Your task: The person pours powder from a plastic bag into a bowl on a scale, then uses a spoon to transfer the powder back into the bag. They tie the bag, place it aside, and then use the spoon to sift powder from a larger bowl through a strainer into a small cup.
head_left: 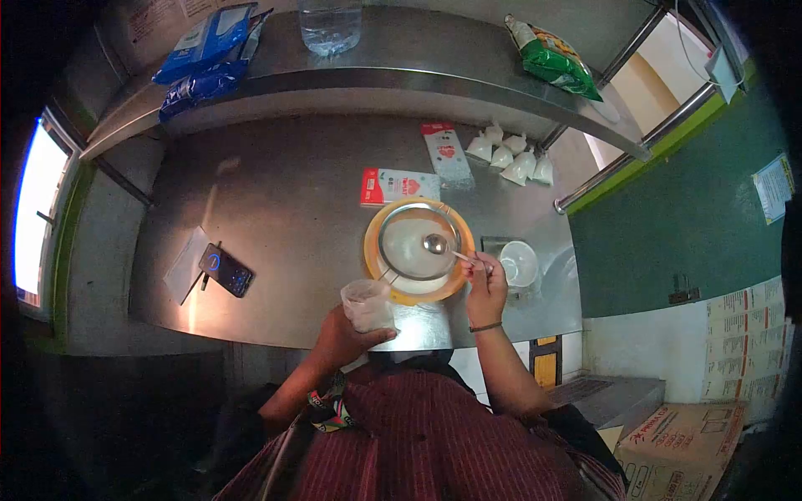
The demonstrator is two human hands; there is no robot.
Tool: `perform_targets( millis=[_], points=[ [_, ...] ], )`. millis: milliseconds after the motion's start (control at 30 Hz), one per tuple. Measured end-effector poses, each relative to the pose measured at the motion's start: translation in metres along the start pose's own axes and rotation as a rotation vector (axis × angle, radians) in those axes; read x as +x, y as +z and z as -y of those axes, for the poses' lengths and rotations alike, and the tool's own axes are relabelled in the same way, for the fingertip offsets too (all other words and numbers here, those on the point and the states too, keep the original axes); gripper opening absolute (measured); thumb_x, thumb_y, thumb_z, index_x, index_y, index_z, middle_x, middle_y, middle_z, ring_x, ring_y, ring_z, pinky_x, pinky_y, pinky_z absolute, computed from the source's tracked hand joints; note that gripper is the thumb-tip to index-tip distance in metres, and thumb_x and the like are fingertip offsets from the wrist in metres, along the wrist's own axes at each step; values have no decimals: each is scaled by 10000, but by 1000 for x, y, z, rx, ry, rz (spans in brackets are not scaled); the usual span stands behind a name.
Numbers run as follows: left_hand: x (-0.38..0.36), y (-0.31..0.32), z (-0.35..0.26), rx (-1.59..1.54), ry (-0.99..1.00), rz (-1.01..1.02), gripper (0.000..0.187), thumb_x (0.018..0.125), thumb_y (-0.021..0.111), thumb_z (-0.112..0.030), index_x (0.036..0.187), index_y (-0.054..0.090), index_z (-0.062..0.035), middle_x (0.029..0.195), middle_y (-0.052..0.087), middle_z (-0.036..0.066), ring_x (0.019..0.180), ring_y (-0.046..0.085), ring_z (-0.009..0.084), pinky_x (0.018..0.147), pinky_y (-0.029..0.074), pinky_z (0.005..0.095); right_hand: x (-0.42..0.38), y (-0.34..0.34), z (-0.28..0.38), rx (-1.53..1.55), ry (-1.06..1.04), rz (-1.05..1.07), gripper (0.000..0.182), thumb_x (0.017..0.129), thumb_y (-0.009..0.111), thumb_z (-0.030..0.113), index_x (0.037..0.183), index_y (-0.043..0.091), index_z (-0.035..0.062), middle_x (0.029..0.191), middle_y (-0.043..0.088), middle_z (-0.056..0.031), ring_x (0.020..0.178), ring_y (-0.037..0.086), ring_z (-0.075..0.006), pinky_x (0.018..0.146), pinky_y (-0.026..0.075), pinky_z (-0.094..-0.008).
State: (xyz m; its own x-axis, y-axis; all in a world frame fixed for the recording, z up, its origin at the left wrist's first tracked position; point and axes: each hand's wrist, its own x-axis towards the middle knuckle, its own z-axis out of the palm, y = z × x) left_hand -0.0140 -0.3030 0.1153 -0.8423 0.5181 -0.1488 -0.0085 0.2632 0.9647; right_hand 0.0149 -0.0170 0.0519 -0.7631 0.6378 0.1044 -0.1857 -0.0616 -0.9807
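In the head view, my right hand [484,288] is closed on the handle of a metal spoon [435,243]. The spoon's bowl is over a round wire-rimmed sieve [383,242], which sits on an orange-yellow basin [373,221]. Pale material shows inside the sieve. My left hand [344,334] is wrapped round a small translucent plastic bag [368,305], its mouth open upward and something white in it. This bag is at the near left of the basin, beside the sieve's handle. To the right of my right hand stands a clear plastic tub [519,264].
Several tied bags of white powder [518,167] and two red-and-white packets [399,185] lie behind the basin. A phone [226,270] rests on the steel table [284,184] at left. The overhead shelf [401,79] carries blue packs [205,54], a green pack [555,63] and a water container [330,29].
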Motion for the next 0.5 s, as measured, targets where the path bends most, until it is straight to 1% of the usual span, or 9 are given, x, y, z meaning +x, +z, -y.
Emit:
perform_targets(
  millis=[67, 100, 167, 200, 267, 300, 367, 400, 500],
  points=[
    [-3, 2, -12, 106, -58, 116, 661, 723, 875, -303, 1247, 586, -24, 1141, 685, 120, 1034, 666, 245, 933, 510, 371, 6, 6, -3, -28, -14, 38, 239, 1028, 546, 193, 1153, 539, -11, 1115, 662, -124, 894, 622, -126, 843, 523, -266],
    [-4, 7, -11, 102, -61, 112, 661, 723, 875, -303, 1247, 586, -24, 1141, 685, 120, 1034, 666, 245, 933, 510, 371, 10, 6, -9, -30, -12, 44, 239, 1028, 546, 193, 1153, 539, -11, 1115, 662, -124, 894, 622, -126, 843, 523, -266],
    [-5, 17, -4, 143, 173, 54, 654, 734, 862, -339, 1245, 595, -30, 1166, 681, 129, 1049, 667, 266, 949, 504, 371, 21, 5, -24, 86, -56, 75, 199, 1022, 555, 177, 1113, 543, 1, 1101, 669, -120, 897, 621, -129, 835, 515, -266],
    [-4, 17, -2, 141, 172, 48, 654, 734, 862, -339, 1245, 595, -30, 1166, 681, 129, 1049, 667, 266, 949, 504, 371, 23, 7, -24, 84, -55, 81, 199, 1022, 555, 177, 1113, 543, 1, 1101, 669, -120, 897, 621, -129, 835, 515, -266],
    [-2, 17, 2, 167, 186, 133, 669, 742, 854, -355, 1263, 589, -30, 1227, 654, 138, 1108, 646, 267, 975, 490, 368, 26, 10, -24, 96, -13, 58, 188, 1016, 568, 181, 1085, 545, 7, 1086, 674, -121, 883, 615, -131, 808, 509, -263],
    [1, 18, 6, 164, 185, 129, 669, 742, 854, -355, 1263, 589, -30, 1227, 654, 138, 1108, 646, 267, 975, 490, 368, 28, 8, -27, 94, -12, 63, 188, 1016, 568, 181, 1085, 545, 7, 1086, 674, -121, 883, 615, -131, 808, 509, -263],
    [5, 18, 14, 121, 84, 77, 678, 747, 851, -344, 1282, 578, -29, 1274, 629, 146, 1158, 623, 267, 994, 477, 368, 33, 2, -33, 94, 10, 120, 100, 1022, 480, 75, 1079, 527, 8, 1189, 634, -158, 876, 629, -128, 801, 542, -265],
    [6, 16, 12, 118, 81, 72, 678, 747, 851, -344, 1282, 578, -29, 1274, 629, 146, 1158, 623, 267, 994, 477, 368, 35, 1, -35, 93, 12, 126, 100, 1022, 480, 75, 1079, 527, 8, 1189, 634, -158, 876, 629, -128, 801, 542, -265],
    [7, 13, 7, 29, 14, 100, 689, 749, 850, -341, 1295, 568, -30, 1282, 623, 152, 1180, 612, 278, 1005, 470, 375, 36, 1, -33, 30, 58, 126, 62, 1012, 483, 59, 1029, 527, 19, 1181, 644, -175, 797, 609, -106, 733, 538, -257]
  ],
)
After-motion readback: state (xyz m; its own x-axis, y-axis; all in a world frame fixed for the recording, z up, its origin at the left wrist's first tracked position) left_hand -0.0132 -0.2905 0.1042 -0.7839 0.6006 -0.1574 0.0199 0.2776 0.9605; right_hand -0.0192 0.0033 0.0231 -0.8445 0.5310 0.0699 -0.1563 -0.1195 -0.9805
